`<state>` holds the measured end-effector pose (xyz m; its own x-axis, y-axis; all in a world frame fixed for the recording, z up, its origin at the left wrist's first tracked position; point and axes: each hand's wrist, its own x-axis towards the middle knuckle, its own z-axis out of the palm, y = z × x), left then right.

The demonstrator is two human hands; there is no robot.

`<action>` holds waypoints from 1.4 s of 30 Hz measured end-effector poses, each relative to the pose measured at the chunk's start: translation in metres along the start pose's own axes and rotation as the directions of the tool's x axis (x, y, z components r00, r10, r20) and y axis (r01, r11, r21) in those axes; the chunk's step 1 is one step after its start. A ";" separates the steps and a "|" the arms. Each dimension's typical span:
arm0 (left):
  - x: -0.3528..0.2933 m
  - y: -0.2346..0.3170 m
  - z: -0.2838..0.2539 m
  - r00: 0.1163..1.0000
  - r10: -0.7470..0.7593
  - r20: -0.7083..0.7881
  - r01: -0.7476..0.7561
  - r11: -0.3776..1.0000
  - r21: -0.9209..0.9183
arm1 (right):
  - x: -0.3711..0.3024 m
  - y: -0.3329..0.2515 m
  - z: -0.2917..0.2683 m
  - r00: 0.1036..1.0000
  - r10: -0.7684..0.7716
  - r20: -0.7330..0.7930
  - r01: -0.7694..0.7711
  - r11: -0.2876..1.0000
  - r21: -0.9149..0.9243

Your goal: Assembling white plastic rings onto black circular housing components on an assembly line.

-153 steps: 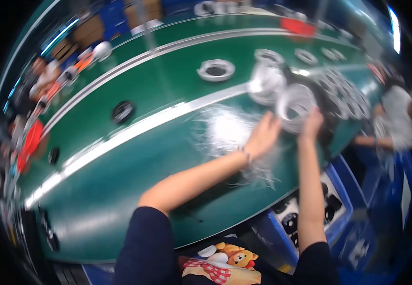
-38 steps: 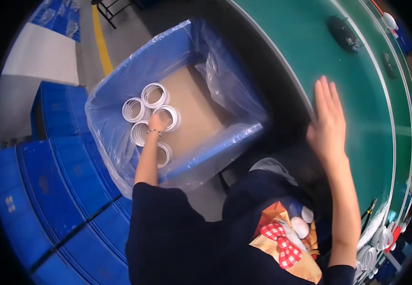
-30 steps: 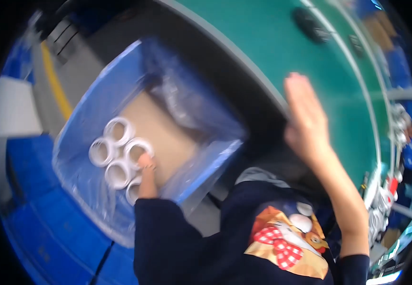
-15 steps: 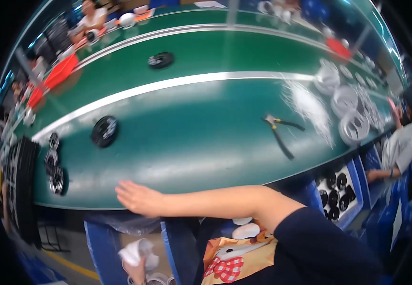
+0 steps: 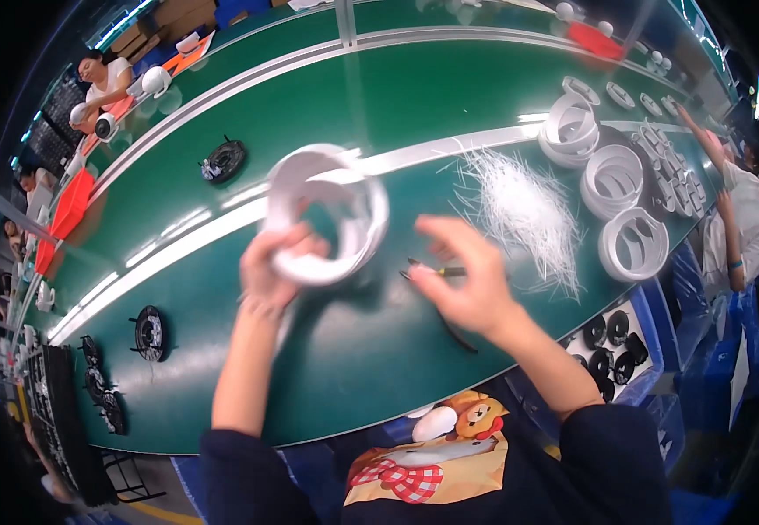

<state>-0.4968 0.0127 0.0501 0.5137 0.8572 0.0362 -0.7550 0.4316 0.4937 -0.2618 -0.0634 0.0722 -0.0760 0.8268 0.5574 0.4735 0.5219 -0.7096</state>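
Note:
My left hand [image 5: 273,267] grips the lower left side of a white plastic ring-shaped housing [image 5: 371,214], held tilted above the green table and slightly blurred. To its right, my right hand [image 5: 477,284] has thumb and fingers spread, with nothing between them. It hovers over a pair of cutting pliers [image 5: 458,336] with dark handles; part of the tool is hidden behind the hand. Beyond this hand lies a heap of thin white plastic strips [image 5: 520,210].
Several white rings [image 5: 633,245] stand at the right, beside smaller white parts [image 5: 673,175]. Black round parts [image 5: 150,333] lie on the left, with another [image 5: 224,160] on the far green belt. A blue-lined box [image 5: 651,350] holds black parts. Co-workers sit along the far-left and right sides.
My left hand has brought the white housing up from the box below the table to above it. My right hand has swung from the left table edge to the pliers. The view has shifted.

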 end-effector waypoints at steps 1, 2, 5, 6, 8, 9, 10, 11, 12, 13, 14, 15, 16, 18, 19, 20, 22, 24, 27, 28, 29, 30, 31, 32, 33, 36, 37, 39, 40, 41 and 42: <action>0.038 -0.014 -0.006 0.998 -0.058 0.020 0.060 0.991 -0.121 | 0.015 0.011 -0.005 0.998 0.001 -0.070 -0.008 0.995 -0.097; 0.068 -0.027 -0.010 0.997 -0.073 0.008 0.073 0.994 -0.086 | 0.032 0.022 -0.009 0.990 0.111 -0.084 -0.124 0.977 -0.173; 0.115 -0.065 -0.013 0.986 -0.164 0.009 0.164 0.980 -0.109 | 0.072 0.060 -0.018 0.964 0.233 -0.125 -0.262 0.906 -0.332; 0.121 -0.068 -0.013 0.983 -0.186 0.012 0.186 0.973 -0.136 | 0.081 0.067 -0.021 0.971 0.183 -0.156 -0.226 0.914 -0.337; 0.122 -0.067 -0.010 0.978 -0.178 -0.109 0.189 0.977 0.095 | 0.094 0.080 -0.029 0.979 0.147 -0.143 -0.192 0.903 -0.385; 0.118 -0.066 -0.009 0.964 -0.152 -0.218 0.208 0.942 0.264 | 0.100 0.083 -0.029 0.985 0.110 -0.130 -0.156 0.890 -0.429; 0.111 -0.063 -0.015 0.965 -0.118 -0.235 0.221 0.847 0.483 | 0.104 0.083 -0.024 0.990 0.046 -0.131 -0.103 0.875 -0.474; 0.104 -0.062 -0.021 0.967 -0.036 -0.251 0.207 0.681 0.702 | 0.109 0.084 -0.021 0.993 0.039 -0.115 -0.088 0.883 -0.461; 0.099 -0.060 -0.025 0.972 0.045 -0.230 0.181 0.474 0.861 | 0.113 0.086 -0.020 0.996 -0.055 -0.064 0.019 0.884 -0.468; 0.093 -0.055 -0.026 0.974 0.119 -0.193 0.162 0.229 0.960 | 0.117 0.085 -0.019 0.988 -0.152 -0.016 0.127 0.875 -0.467; 0.090 -0.043 -0.010 0.958 0.073 -0.279 0.273 0.078 0.959 | 0.120 0.085 -0.018 0.984 -0.168 0.064 0.178 0.845 -0.505; 0.089 -0.037 -0.007 0.954 0.087 -0.286 0.280 0.080 0.957 | 0.122 0.085 -0.017 0.982 -0.176 0.073 0.189 0.849 -0.494; 0.086 -0.030 -0.006 0.960 0.067 -0.271 0.268 0.046 0.962 | 0.124 0.083 -0.012 0.984 -0.158 0.086 0.179 0.825 -0.536; 0.082 -0.022 -0.004 0.966 0.026 -0.257 0.257 -0.007 0.966 | 0.125 0.075 -0.006 0.991 -0.075 0.112 0.128 0.786 -0.605; 0.078 -0.016 -0.002 0.975 0.062 -0.212 0.217 -0.088 0.972 | 0.122 0.074 -0.003 0.990 -0.085 0.117 0.138 0.792 -0.594; 0.080 -0.011 -0.010 0.976 0.086 -0.201 0.208 -0.074 0.975 | 0.120 0.074 -0.005 0.990 -0.097 0.099 0.137 0.796 -0.590; 0.092 0.011 -0.026 0.964 0.183 -0.193 0.195 0.008 0.981 | 0.112 0.080 -0.014 0.991 -0.100 0.085 0.131 0.801 -0.585; 0.109 0.060 -0.047 0.883 0.467 -0.042 0.126 -0.151 0.981 | 0.106 0.083 -0.021 0.997 -0.046 0.070 0.079 0.792 -0.605; 0.139 0.126 -0.103 0.575 0.810 0.115 0.432 -0.420 0.798 | 0.102 0.077 -0.028 0.998 -0.049 0.026 0.055 0.790 -0.610; 0.147 0.130 -0.110 0.529 0.849 -0.013 0.568 -0.343 0.749 | 0.104 0.073 -0.028 0.996 -0.085 -0.027 0.051 0.793 -0.608; 0.152 0.134 -0.113 0.461 0.877 -0.135 0.690 -0.259 0.676 | 0.108 0.067 -0.029 0.995 -0.092 -0.034 0.053 0.792 -0.609; 0.159 0.142 -0.123 0.477 0.843 -0.250 0.732 -0.223 0.644 | 0.113 0.058 -0.031 0.971 -0.237 -0.039 0.158 0.754 -0.638; 0.165 0.145 -0.137 0.487 0.791 -0.370 0.772 -0.192 0.606 | 0.116 0.048 -0.030 0.930 -0.367 -0.036 0.250 0.698 -0.671; 0.168 0.141 -0.140 0.522 0.746 -0.414 0.764 -0.193 0.616 | 0.120 0.039 -0.027 0.904 -0.423 -0.056 0.289 0.704 -0.649; 0.169 0.141 -0.144 0.528 0.740 -0.417 0.762 -0.196 0.617 | 0.125 0.032 -0.021 0.907 -0.417 -0.055 0.283 0.703 -0.652; 0.160 0.131 -0.147 0.625 0.720 -0.301 0.571 -0.158 0.805 | 0.136 0.022 0.003 0.889 -0.453 0.071 0.418 0.736 -0.533; 0.157 0.128 -0.147 0.616 0.724 -0.310 0.578 -0.149 0.802 | 0.140 0.024 0.009 0.887 -0.454 0.080 0.425 0.737 -0.525; 0.145 0.125 -0.147 0.574 0.812 -0.105 0.346 -0.124 0.930 | 0.144 0.025 0.022 0.901 -0.425 0.091 0.418 0.788 -0.452; 0.134 0.126 -0.140 0.568 0.819 -0.075 0.377 -0.177 0.909 | 0.144 0.023 0.028 0.913 -0.394 0.104 0.402 0.829 -0.387; 0.117 0.129 -0.138 0.553 0.828 -0.091 0.398 -0.166 0.902 | 0.143 0.018 0.038 0.911 -0.396 0.119 0.411 0.835 -0.367; 0.097 0.131 -0.138 0.577 0.779 -0.243 0.245 0.118 0.962 | 0.139 0.011 0.049 0.923 -0.317 0.219 0.364 0.904 -0.226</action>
<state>-0.6024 0.1910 -0.0010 -0.3908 0.8997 0.1947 0.4288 -0.0092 0.9033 -0.3103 0.0679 0.1210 -0.4122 0.6433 0.6453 0.5982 0.7252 -0.3409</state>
